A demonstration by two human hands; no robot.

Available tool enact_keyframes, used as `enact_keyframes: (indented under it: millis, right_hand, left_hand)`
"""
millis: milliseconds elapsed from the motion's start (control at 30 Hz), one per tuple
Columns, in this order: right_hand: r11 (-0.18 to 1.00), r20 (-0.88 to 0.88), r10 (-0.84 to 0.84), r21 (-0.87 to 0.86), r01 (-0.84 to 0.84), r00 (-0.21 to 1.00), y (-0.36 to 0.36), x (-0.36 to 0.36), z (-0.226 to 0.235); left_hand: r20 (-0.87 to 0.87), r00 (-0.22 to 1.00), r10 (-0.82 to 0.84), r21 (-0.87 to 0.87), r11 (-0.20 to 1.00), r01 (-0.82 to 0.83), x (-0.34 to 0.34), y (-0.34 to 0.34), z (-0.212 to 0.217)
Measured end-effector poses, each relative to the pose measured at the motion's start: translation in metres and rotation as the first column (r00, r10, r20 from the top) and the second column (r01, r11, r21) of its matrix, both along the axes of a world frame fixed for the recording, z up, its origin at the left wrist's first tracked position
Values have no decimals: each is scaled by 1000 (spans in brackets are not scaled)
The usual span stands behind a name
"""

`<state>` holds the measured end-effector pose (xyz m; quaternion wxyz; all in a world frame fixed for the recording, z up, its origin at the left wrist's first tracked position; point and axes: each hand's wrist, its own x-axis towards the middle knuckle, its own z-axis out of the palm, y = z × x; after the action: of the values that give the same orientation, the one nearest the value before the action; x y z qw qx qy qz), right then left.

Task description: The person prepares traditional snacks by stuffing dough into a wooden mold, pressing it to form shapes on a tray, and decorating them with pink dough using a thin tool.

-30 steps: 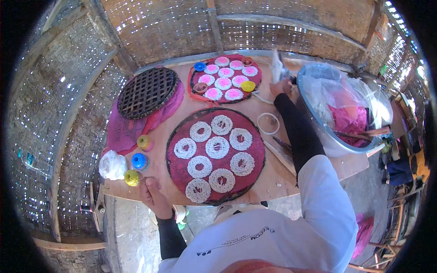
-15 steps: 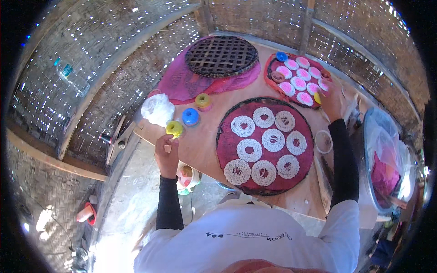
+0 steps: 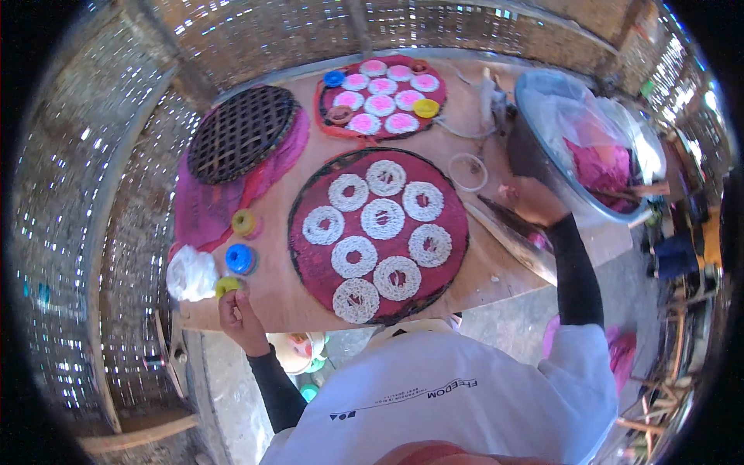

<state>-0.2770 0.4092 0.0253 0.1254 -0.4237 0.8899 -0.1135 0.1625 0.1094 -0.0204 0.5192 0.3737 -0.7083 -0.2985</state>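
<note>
Fingertips of left hand pinch yellow ring at table edge, blue ring just beyond. Right hand rests by bowl, fingers' spread unclear. Best lift straight, grip firm.

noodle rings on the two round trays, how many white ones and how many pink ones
White noodle rings on the near dark red tray: 8
Pink noodle rings on the far tray: 7
Total: 15
</note>
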Motion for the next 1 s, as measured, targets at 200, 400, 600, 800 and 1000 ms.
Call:
enact_keyframes:
  millis: [200, 400, 600, 800, 1000]
  right_hand:
    - [974, -153, -224, -5, 226, 963, 106, 98, 3]
    - [890, -45, -419, -221, 400, 907, 137, 117, -28]
    - [372, 653, -115, -671, 642, 749, 112, 168, 4]
    - [793, 853, 357, -493, 359, 382, 22, 178, 50]
    - [966, 961, 257, -258, 3, -105, -37, 157, 47]
  left_hand:
    - [93, 990, -105, 35, 994, 102, -40, -1, 13]
    - [51, 921, -387, 86, 920, 382, -91, 1, 29]
    - [-165, 667, -726, 136, 653, 745, -141, 39, 85]
    - [-774, 233, -589, 21, 345, 939, -175, 51, 140]
    - [-891, -330, -313, -306, -123, 944, -143, 2, 109]
